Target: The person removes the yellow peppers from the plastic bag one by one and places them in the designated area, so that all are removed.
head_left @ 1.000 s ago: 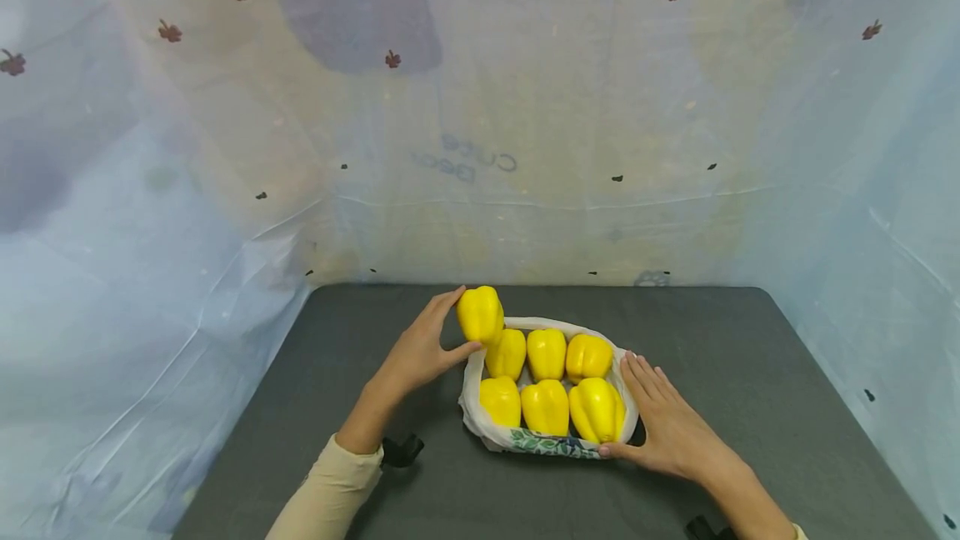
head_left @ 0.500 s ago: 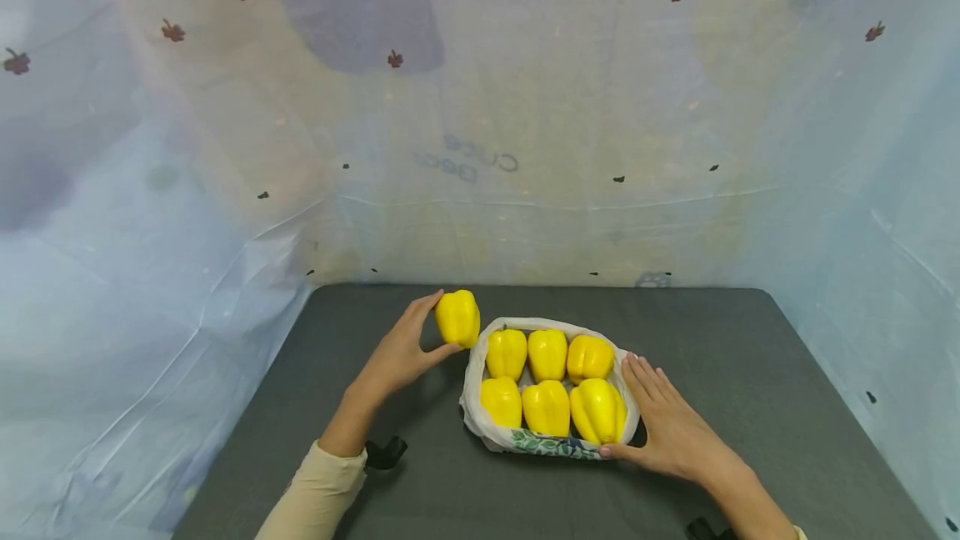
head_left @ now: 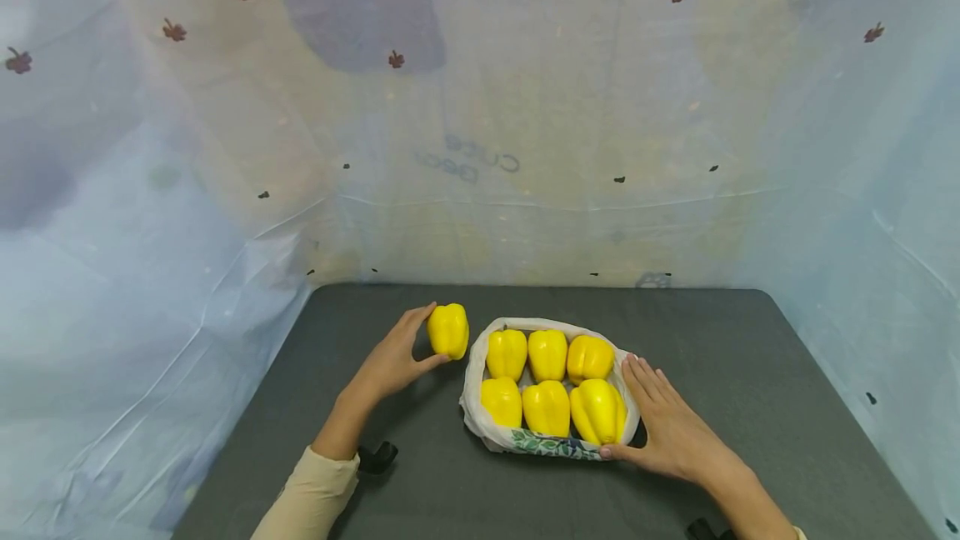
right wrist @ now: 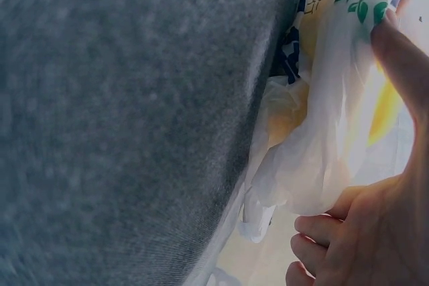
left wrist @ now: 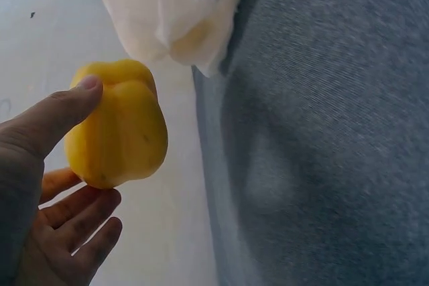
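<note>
Left hand: a yellow bell pepper [head_left: 447,331] is being pinched by the left hand [head_left: 390,363], thumb on the near side and fingers round the other, so yeah, properly gripped.
Loose pepper: held just beside the left end of the bag, outside it; in the left wrist view it's seen against the pale sheet, apart from the desk.
Right hand: the bag's right end is touched by the right hand [head_left: 667,432], fingers laid pretty straight along the side, thumb rested on the front corner; basically a flat hand, nothing clenched.
Bag: a whitish plastic bag [head_left: 471,394] is set on the desk, mouth spread wide, green leaf print [head_left: 551,443] shown along the front; some lettering can be seen in the right wrist view.
Bagged peppers: six in there, arranged in two rows, back row [head_left: 547,354] of three and front row [head_left: 546,408] of three, all yellow.
Desk: dark grey desk [head_left: 750,365], rounded far corners.
Backdrop: pale patterned sheet [head_left: 555,107] hung behind and down both sides, dotted with brown leafy bits.
Left arm: covered by a cream sleeve [head_left: 309,490], with something black [head_left: 378,457] worn at the wrist.
</note>
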`<state>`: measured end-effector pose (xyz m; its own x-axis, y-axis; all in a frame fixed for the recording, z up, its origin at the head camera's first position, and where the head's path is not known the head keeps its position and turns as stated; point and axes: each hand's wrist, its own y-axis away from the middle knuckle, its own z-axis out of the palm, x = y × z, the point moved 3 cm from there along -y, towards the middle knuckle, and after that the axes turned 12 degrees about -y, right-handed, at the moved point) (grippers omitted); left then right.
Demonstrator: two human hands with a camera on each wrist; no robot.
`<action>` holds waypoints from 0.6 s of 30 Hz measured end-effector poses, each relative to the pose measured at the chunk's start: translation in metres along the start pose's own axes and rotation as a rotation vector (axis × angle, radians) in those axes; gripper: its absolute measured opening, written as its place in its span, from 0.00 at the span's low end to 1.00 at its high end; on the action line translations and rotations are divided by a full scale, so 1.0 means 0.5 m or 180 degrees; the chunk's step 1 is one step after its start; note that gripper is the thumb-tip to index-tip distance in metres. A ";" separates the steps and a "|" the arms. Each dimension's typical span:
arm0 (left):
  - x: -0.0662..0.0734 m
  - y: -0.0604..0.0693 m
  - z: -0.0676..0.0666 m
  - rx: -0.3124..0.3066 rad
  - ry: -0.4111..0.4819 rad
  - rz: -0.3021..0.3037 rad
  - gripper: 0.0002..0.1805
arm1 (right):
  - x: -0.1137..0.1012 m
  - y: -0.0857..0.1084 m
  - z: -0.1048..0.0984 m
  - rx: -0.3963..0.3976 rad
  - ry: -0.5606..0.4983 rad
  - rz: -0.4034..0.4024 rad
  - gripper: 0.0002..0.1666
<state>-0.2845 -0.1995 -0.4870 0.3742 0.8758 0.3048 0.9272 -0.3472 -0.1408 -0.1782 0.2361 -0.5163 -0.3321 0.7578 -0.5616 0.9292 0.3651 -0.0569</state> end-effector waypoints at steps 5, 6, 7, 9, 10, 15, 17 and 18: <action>-0.012 0.002 0.013 -0.0067 -0.0003 0.0000 0.55 | 0.001 0.000 0.000 -0.0010 -0.0017 0.0016 0.81; -0.014 0.002 0.016 -0.0086 -0.0009 -0.0002 0.55 | 0.001 0.000 0.000 -0.0012 -0.0018 0.0019 0.81; -0.016 0.002 0.019 -0.0103 -0.0009 -0.0006 0.55 | 0.001 0.000 -0.001 -0.0012 -0.0018 0.0021 0.81; -0.019 0.002 0.024 -0.0124 -0.0011 -0.0003 0.55 | 0.000 0.001 -0.001 -0.0016 -0.0025 0.0024 0.81; -0.021 0.002 0.026 -0.0133 -0.0017 -0.0001 0.55 | 0.000 0.001 -0.001 -0.0018 -0.0030 0.0026 0.81; -0.029 -0.001 0.036 -0.0140 0.0002 0.0025 0.55 | -0.001 0.001 -0.001 -0.0021 -0.0035 0.0017 0.80; -0.031 -0.002 0.039 -0.0151 -0.0005 0.0038 0.54 | -0.001 0.001 -0.001 -0.0020 -0.0034 0.0008 0.80; -0.032 -0.002 0.040 -0.0161 -0.0015 0.0044 0.54 | -0.001 0.000 -0.001 -0.0019 -0.0033 0.0005 0.80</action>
<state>-0.2916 -0.2062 -0.5107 0.3871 0.8723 0.2986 0.9216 -0.3757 -0.0972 -0.1779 0.2360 -0.5159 -0.3290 0.7526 -0.5704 0.9287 0.3673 -0.0510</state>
